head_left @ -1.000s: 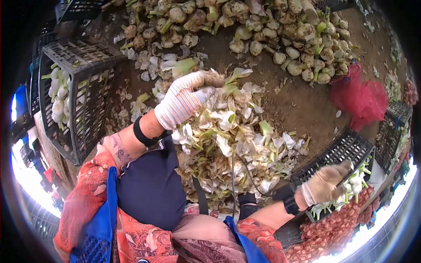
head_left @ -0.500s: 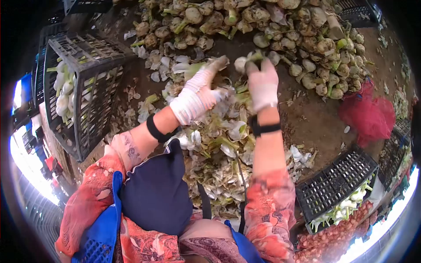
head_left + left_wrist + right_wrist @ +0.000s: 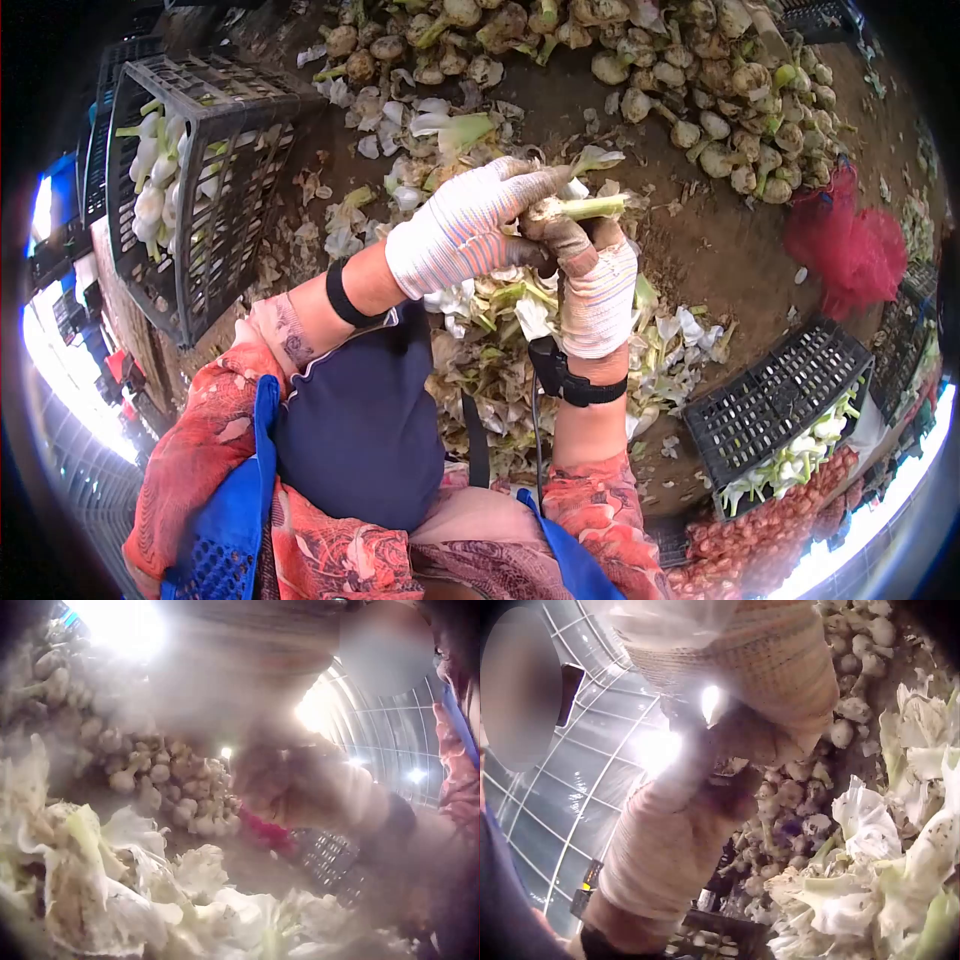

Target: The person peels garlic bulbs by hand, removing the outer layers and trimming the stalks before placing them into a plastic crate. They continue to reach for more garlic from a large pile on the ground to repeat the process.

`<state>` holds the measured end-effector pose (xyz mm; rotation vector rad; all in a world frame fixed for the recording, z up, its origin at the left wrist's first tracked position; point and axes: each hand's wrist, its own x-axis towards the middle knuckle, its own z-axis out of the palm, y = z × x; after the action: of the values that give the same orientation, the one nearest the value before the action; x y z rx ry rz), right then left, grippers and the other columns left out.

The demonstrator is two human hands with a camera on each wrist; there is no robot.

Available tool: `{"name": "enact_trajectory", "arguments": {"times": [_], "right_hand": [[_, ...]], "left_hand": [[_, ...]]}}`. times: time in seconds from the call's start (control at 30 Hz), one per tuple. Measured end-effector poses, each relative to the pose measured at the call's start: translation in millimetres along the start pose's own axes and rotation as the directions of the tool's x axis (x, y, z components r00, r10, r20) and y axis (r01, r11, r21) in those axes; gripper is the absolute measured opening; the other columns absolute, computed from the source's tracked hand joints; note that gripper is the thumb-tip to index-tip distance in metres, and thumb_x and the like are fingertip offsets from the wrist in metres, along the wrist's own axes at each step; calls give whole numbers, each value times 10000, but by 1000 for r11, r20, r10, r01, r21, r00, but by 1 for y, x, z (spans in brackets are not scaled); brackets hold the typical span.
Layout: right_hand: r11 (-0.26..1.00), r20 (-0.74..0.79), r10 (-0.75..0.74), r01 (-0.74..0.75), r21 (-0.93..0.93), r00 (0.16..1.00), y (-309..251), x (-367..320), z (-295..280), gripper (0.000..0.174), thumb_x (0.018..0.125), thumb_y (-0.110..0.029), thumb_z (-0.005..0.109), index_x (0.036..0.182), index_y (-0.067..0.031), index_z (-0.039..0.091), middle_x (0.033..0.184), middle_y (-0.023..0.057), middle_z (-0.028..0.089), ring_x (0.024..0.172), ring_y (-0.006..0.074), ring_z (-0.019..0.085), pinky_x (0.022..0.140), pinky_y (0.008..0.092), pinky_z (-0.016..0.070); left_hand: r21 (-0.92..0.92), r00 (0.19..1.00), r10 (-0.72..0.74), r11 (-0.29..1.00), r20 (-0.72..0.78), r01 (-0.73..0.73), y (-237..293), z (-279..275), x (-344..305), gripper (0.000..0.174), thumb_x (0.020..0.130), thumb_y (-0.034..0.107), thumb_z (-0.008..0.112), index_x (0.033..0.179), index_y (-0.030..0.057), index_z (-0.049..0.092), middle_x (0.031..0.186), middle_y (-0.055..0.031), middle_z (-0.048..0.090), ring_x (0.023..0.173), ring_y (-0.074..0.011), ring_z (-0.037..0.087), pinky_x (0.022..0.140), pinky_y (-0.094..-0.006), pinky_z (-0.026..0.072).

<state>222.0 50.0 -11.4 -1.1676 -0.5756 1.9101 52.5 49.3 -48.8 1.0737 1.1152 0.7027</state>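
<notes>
Both hands wear striped, dirt-stained work gloves and meet over a heap of peeled garlic skins (image 3: 500,330). Between them is a garlic bulb (image 3: 545,209) with a short pale-green stem (image 3: 597,206) pointing right. My left hand (image 3: 465,222) grips the bulb from the left, its fingers reaching over the top. From below, my right hand (image 3: 597,290) pinches at the bulb with curled, soiled fingertips. Much of the bulb is hidden by the fingers. In the right wrist view, the right glove (image 3: 742,667) fills the top and the left glove (image 3: 660,847) faces it.
Unpeeled garlic (image 3: 740,110) is piled at the back. A black crate (image 3: 235,125) of white peeled garlic stands at left; another crate (image 3: 775,400) with trimmed garlic lies at right. Behind that is a red mesh bag (image 3: 850,240). Reddish bulbs (image 3: 750,540) lie at lower right.
My right hand moved from the right-hand crate to the garlic pile, then came back toward the left hand with a bulb. Both hands now hold that bulb together.
</notes>
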Motion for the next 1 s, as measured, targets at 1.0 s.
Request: {"name": "enact_trajectory", "arguments": {"times": [1.0], "right_hand": [[997,-200,-70,60,-56,977,4,-30,-5,169,885,-6,658,1051,-15,627,900,69,681,761,162,642,705,261,520]], "left_hand": [[-82,913,-388,913,126,399,50,-23,-7,654,871,418,725,1380,53,538,1089,-46,680,777,-61,619,653,-207,493]]}}
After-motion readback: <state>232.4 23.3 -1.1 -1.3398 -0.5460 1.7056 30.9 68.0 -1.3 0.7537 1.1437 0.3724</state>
